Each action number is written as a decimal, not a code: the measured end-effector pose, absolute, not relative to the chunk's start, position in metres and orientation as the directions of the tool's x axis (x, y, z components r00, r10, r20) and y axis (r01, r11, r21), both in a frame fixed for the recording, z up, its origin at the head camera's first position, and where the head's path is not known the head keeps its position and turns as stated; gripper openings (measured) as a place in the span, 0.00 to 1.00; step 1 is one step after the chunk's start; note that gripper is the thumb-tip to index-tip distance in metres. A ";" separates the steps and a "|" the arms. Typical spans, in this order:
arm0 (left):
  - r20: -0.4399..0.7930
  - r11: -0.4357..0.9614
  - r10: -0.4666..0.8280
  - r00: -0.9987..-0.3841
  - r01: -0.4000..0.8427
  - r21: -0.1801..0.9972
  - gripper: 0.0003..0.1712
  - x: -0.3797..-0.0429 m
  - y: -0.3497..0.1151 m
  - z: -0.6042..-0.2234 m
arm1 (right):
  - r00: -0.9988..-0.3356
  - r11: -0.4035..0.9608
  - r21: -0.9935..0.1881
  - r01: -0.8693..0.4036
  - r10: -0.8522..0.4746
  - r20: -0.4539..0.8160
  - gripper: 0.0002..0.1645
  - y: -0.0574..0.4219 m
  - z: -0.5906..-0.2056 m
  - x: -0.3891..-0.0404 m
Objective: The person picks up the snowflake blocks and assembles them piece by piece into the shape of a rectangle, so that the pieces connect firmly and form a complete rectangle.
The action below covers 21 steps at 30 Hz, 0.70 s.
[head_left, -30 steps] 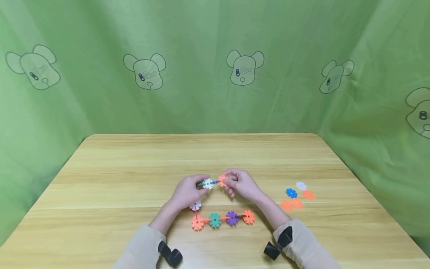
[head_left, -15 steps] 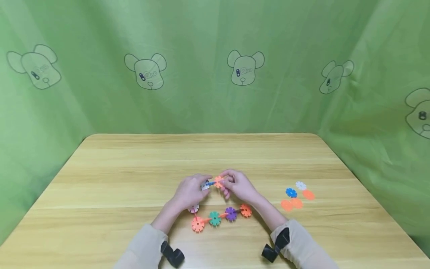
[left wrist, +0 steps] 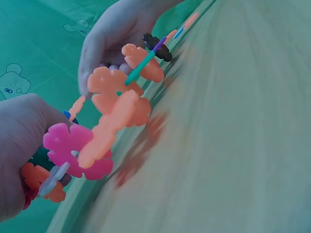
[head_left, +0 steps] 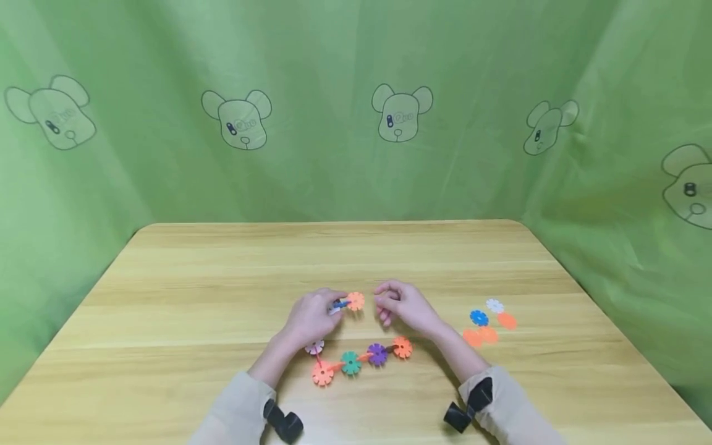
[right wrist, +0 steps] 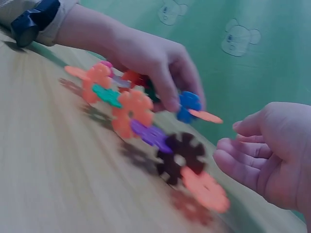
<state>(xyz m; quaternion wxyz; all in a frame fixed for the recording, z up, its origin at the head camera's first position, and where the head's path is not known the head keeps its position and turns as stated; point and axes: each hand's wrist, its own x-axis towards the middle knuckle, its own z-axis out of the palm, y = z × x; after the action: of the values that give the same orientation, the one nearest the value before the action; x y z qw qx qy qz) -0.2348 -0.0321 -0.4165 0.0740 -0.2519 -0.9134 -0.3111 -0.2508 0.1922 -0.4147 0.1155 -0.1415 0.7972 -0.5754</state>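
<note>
A chain of slotted snowflake discs in several colours curves between the hands. My left hand (head_left: 313, 315) grips it near one end, where a blue disc (right wrist: 189, 106) and an orange disc (head_left: 356, 301) stick out past the fingers. The part inside the grip is mostly hidden. From there the chain bends toward the body and runs right through a green disc (head_left: 351, 363) and a purple disc (head_left: 377, 354) to another orange disc (head_left: 403, 347). My right hand (head_left: 406, 306) is just right of the held end, fingers loosely bent, holding nothing.
Loose discs lie on the wooden table (head_left: 222, 259) to the right: a white disc (head_left: 494, 306), a blue one and several orange ones (head_left: 507, 320). Green curtain (head_left: 322, 173) hangs behind and along both sides. Black wrist cameras sit on both sleeves.
The right hand has let go of the orange end disc and drawn off to the right. The left hand keeps its grip, and the held end has shifted slightly left.
</note>
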 end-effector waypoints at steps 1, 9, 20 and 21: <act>0.290 0.680 0.409 -0.865 0.501 0.535 0.19 -0.235 -0.033 -0.417 | -0.937 0.300 -0.950 -0.091 -0.348 -0.020 0.18 0.197 -0.414 -0.250; 0.280 0.680 0.387 -0.879 0.477 0.557 0.19 -0.237 -0.037 -0.419 | -0.967 0.413 -0.906 -0.089 -0.253 -0.020 0.21 0.251 -0.410 -0.238; 0.289 0.689 0.387 -0.876 0.482 0.541 0.19 -0.239 -0.037 -0.420 | -0.976 0.558 -0.826 -0.086 -0.214 -0.043 0.25 0.324 -0.402 -0.213; 0.288 0.690 0.385 -0.877 0.480 0.542 0.19 -0.239 -0.037 -0.419 | -0.973 0.578 -0.811 -0.090 -0.224 -0.052 0.26 0.328 -0.402 -0.211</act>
<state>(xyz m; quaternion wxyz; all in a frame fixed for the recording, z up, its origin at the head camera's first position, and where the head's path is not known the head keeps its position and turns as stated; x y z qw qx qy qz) -0.2388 -0.0373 -0.4195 0.0758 -0.2361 -0.9161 -0.3152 -0.2108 0.3284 -0.4019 0.0743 -0.0887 0.8850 -0.4510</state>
